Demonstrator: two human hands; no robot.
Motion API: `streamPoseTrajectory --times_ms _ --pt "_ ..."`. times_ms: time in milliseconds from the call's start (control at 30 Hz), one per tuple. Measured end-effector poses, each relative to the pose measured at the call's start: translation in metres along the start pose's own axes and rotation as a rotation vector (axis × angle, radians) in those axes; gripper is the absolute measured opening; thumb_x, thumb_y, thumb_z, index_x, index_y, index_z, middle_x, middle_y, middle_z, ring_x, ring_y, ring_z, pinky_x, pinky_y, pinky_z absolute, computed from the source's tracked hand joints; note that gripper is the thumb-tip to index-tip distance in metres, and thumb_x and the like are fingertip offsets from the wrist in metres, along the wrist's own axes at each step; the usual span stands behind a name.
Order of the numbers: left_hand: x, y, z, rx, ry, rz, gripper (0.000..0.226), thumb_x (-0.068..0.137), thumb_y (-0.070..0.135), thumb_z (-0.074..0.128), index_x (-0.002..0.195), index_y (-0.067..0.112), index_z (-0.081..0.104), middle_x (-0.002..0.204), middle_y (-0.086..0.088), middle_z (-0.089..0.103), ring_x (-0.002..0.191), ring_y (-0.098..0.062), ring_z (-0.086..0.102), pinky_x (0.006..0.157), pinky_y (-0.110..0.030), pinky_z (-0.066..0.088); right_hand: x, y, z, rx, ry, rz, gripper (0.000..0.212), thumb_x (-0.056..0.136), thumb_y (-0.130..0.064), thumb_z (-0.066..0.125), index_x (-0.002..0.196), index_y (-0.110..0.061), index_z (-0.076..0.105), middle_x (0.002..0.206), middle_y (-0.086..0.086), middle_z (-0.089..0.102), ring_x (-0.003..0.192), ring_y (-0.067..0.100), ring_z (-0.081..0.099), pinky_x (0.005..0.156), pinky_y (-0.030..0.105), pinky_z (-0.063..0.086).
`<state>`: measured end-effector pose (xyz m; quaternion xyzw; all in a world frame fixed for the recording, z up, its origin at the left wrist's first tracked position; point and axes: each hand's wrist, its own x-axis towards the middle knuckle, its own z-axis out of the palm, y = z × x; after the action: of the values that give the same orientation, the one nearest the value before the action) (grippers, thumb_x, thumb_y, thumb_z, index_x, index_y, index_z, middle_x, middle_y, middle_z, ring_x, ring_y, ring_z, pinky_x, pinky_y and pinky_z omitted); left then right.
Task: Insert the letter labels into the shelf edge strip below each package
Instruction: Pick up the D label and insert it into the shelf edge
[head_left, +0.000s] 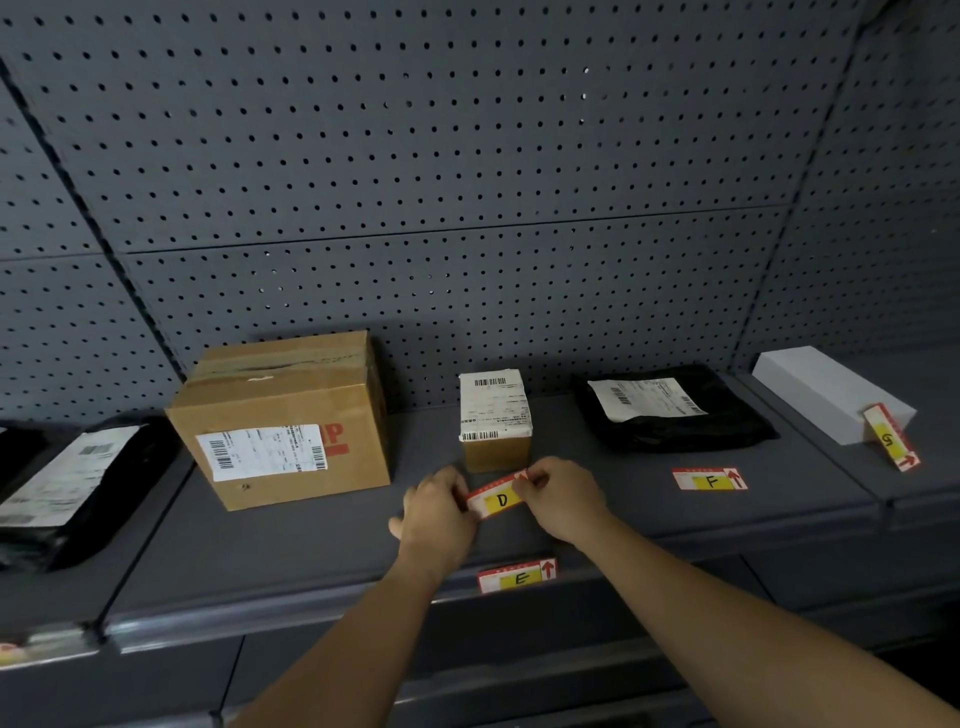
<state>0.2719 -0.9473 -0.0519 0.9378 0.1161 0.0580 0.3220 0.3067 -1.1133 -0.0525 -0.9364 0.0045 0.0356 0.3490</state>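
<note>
Head view: both hands pinch label "D" (501, 500).

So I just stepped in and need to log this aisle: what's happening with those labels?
A person holds the D label between both hands, left hand and right hand, above the shelf in front of the small box. The E label already sits in the edge strip. The F label and G label lie loose on the shelf by their packages.

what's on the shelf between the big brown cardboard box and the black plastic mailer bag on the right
In the head view, a small brown cardboard box with a white shipping label stands there; just before it, both hands hold the red-and-yellow D label.
</note>
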Motion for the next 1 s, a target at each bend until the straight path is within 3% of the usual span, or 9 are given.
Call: streamPoseTrajectory --times_ms 167,267,400,567,767,867,1000 --pt "-0.016 -0.022 -0.019 -0.06 0.133 0.131 0.021 0.083 0.036 0.068 0.086 0.034 0.048 0.09 0.019 0.052 0.091 -0.006 0.047 0.083 -0.04 0.028 -0.007 -0.012 -0.003 0.102 -0.016 -0.061 0.01 0.092 -0.036 0.062 0.095 -0.028 0.065 0.089 -0.011 0.063 0.081 0.002 0.057 0.069 0.02 0.045" --pt "-0.031 -0.061 -0.044 -0.025 0.273 0.289 0.019 0.084 0.037 0.067 0.092 0.037 0.05 0.096 0.021 0.05 0.094 -0.004 0.045 0.082 -0.036 0.029 -0.019 -0.024 -0.003 0.186 -0.05 -0.105 0.009 0.093 -0.031 0.062 0.101 -0.03 0.065 0.093 -0.013 0.063 0.085 0.001 0.058 0.067 0.017 0.042" --pt "-0.05 -0.135 -0.077 0.088 0.396 0.506 0.016 0.081 0.04 0.065 0.089 0.027 0.059 0.091 0.013 0.053 0.086 -0.01 0.045 0.073 -0.035 0.031 -0.036 -0.052 0.013 0.213 -0.043 -0.149 0.008 0.093 -0.032 0.062 0.1 -0.03 0.065 0.094 -0.014 0.062 0.086 0.0 0.057 0.065 0.016 0.04" --pt "-0.056 -0.214 -0.111 0.258 0.409 0.727 0.021 0.084 0.036 0.063 0.097 0.021 0.071 0.091 0.005 0.058 0.08 -0.021 0.05 0.068 -0.033 0.033 -0.054 -0.1 0.058 0.223 -0.039 -0.219 0.003 0.09 -0.028 0.065 0.093 -0.031 0.066 0.088 -0.014 0.065 0.082 0.0 0.06 0.065 0.016 0.044" --pt "-0.046 -0.258 -0.132 0.416 0.348 0.905 0.032 0.087 0.023 0.065 0.119 0.017 0.067 0.097 -0.002 0.059 0.082 -0.025 0.052 0.071 -0.035 0.036 -0.074 -0.136 0.101 0.239 -0.024 -0.206 0.009 0.092 -0.028 0.064 0.1 -0.03 0.066 0.092 -0.013 0.066 0.085 0.0 0.06 0.066 0.013 0.042" --pt "-0.044 -0.27 -0.133 0.442 0.329 0.96 0.04 0.081 0.012 0.067 0.121 0.015 0.065 0.103 -0.005 0.058 0.086 -0.026 0.052 0.078 -0.036 0.037 -0.082 -0.146 0.114 0.252 -0.003 -0.194 0.007 0.092 -0.026 0.064 0.098 -0.03 0.066 0.09 -0.014 0.066 0.083 0.0 0.061 0.062 0.011 0.04" --pt "-0.043 -0.275 -0.132 0.432 0.345 1.008 0.034 0.086 0.01 0.05 0.115 0.012 0.067 0.109 -0.006 0.052 0.087 -0.027 0.05 0.078 -0.038 0.041 -0.09 -0.157 0.128 0.251 0.001 -0.175 0.007 0.092 -0.028 0.064 0.098 -0.031 0.065 0.09 -0.015 0.066 0.083 0.0 0.061 0.063 0.011 0.041"
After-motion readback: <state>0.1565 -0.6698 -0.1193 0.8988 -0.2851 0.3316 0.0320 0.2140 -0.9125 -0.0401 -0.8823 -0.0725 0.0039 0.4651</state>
